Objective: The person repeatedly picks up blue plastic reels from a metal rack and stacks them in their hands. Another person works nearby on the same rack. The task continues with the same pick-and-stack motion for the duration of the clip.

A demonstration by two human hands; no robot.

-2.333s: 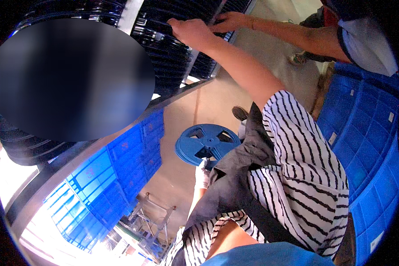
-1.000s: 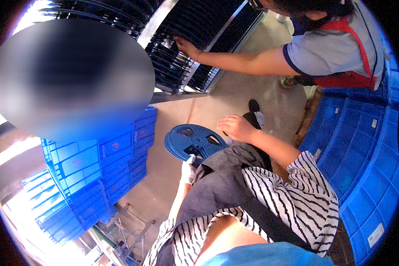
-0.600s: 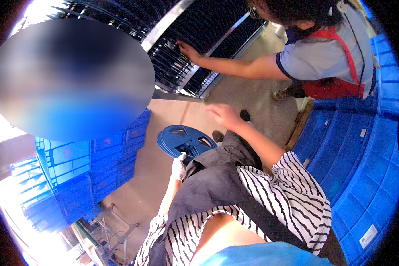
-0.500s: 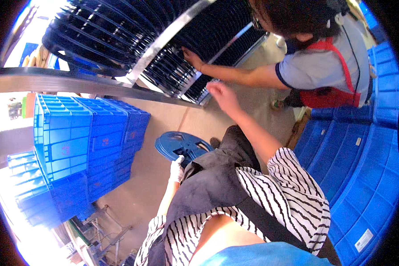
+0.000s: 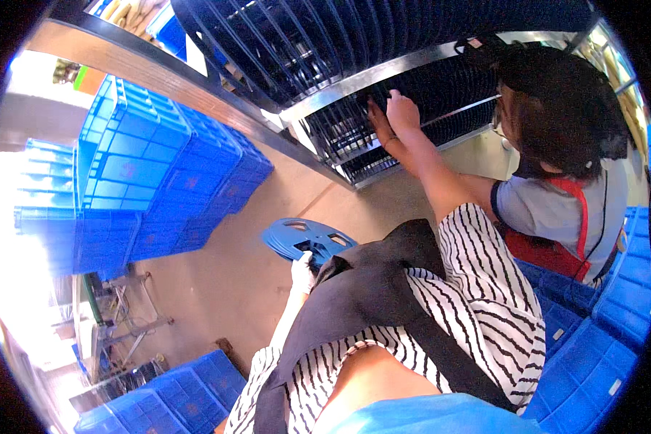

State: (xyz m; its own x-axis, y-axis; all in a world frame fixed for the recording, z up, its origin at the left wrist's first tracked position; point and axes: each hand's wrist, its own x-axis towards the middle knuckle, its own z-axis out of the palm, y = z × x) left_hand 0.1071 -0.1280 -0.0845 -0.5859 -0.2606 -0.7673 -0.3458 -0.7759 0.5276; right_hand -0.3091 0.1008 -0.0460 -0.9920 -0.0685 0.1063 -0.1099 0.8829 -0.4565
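Note:
My left hand (image 5: 303, 273), in a white glove, is closed on the edge of a stack of blue plastic reels (image 5: 296, 233) beside my dark apron. My bare right hand (image 5: 403, 112) reaches forward to the rack, index finger stretched out, the others seeming loosely bent; nothing shows in it. Before it, many black reels (image 5: 340, 130) stand on edge in the lower tier of a metal rack (image 5: 354, 82). A co-worker's hand (image 5: 385, 132) is at the same reels, just left of mine and partly covered by my hand and forearm.
The co-worker (image 5: 557, 195), in a grey shirt and red apron, leans in at the right. Stacked blue crates (image 5: 137, 159) stand at the left; other blue crates (image 5: 579, 376) are at the right. A metal-framed cart (image 5: 134, 311) stands at the lower left.
My view has swung, so the rack and co-worker sit differently in it. My right hand has moved forward to the rack, beside the co-worker's hand. My left hand still holds the blue reels.

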